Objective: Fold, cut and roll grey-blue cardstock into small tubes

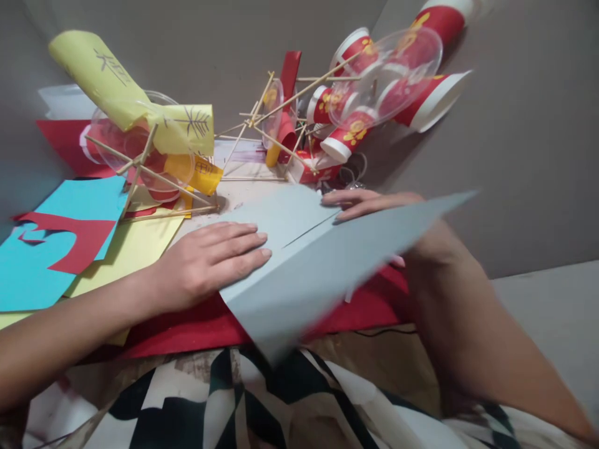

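Observation:
A grey sheet of paper lies in front of me, folded, with its right flap lifted and blurred. My left hand lies flat on its left part, fingers stretched out and pressing down. My right hand reaches behind the raised flap; its fingertips show at the fold, fingers extended along the paper's edge, the rest hidden by the sheet. Under the grey sheet lies red paper.
Blue paper with a red cutout and yellow paper lie at left. Behind stand structures of bamboo sticks, clear plastic cups, red paper cups and yellow paper rolls. Grey walls surround.

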